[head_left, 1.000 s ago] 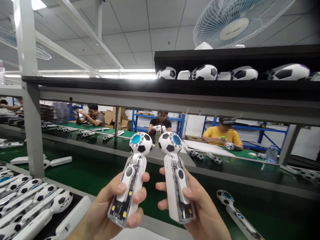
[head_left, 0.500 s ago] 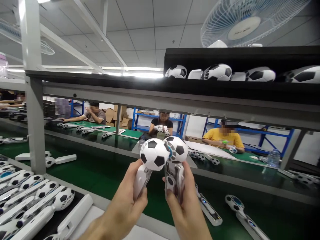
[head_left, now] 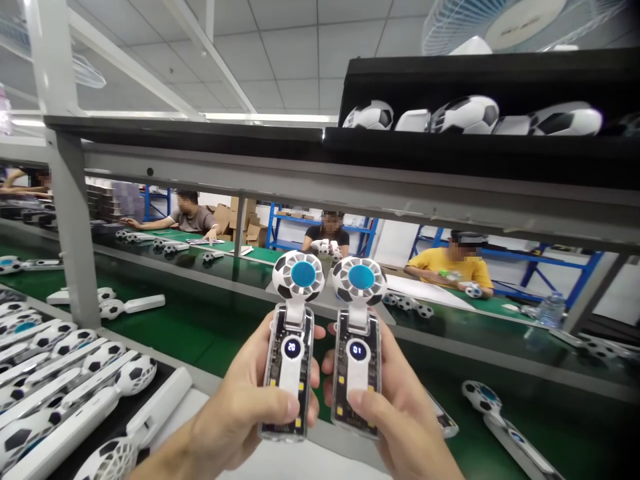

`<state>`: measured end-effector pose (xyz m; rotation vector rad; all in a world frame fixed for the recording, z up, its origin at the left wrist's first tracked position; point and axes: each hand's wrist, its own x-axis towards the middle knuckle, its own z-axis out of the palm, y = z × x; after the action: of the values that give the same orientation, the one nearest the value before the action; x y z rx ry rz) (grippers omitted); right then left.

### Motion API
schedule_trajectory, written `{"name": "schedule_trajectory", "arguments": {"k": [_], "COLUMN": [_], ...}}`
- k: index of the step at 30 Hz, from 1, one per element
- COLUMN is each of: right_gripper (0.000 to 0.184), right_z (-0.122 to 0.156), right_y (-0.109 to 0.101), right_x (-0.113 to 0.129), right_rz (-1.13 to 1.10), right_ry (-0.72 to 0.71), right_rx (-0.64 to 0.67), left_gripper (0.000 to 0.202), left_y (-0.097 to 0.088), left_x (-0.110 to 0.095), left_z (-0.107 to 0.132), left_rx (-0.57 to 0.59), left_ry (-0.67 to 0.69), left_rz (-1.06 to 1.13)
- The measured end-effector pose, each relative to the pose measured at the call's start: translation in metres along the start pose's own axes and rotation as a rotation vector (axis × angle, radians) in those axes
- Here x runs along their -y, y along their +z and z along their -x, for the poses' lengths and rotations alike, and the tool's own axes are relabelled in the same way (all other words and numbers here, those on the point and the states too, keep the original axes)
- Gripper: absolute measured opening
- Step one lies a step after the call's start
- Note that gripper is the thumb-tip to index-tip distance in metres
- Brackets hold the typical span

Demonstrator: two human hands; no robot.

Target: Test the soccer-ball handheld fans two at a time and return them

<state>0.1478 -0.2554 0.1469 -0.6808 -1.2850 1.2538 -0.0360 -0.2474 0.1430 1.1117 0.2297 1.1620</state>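
My left hand (head_left: 250, 393) is wrapped round the handle of a handheld fan (head_left: 299, 277) with a football-patterned head and a blue centre. Its small round display reads 20, and my thumb lies on the lower handle. A matching handheld fan (head_left: 360, 280) is gripped in my right hand (head_left: 385, 393); its display shows 01, with my thumb on the handle front. Both fans stand upright side by side, slightly apart, their blue centres towards me. The handles have clear casings with dark circuit boards and yellow squares.
A tray of football-patterned fans (head_left: 55, 380) lies at left. More fans rest on the green conveyor belt (head_left: 200, 333), one fan (head_left: 510, 427) at right. Overhead runs a shelf (head_left: 225, 147) bearing a black box (head_left: 450, 80) of fans. Several people sit across the belt.
Both fans have turned from tilted, with heads touching and patterned backs showing, to upright and apart with lit displays facing me. My thumbs now lie on the handle fronts.
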Motion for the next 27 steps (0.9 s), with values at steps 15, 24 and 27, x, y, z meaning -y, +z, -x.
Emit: {"name": "schedule_trajectory", "arguments": {"k": [15,24,27], "right_gripper": [0.086,0.084,0.081], "right_z": [0.003,0.004,0.004], "right_y": [0.006,0.001,0.001], "right_x": [0.000,-0.006,-0.005], "right_rz": [-0.057,-0.042,-0.034], "right_ry": [-0.017,-0.043,-0.054], "right_rx": [-0.010,0.024,0.048], "left_gripper": [0.050,0.047,0.048], "left_y": [0.000,0.003,0.004], "left_x": [0.001,0.000,-0.001], "left_z": [0.002,0.005,0.004], "left_rx": [0.054,0.030,0.044], "left_ry": [0.064,0.088,0.079], "left_rz": [-0.042,-0.025,-0.011]}}
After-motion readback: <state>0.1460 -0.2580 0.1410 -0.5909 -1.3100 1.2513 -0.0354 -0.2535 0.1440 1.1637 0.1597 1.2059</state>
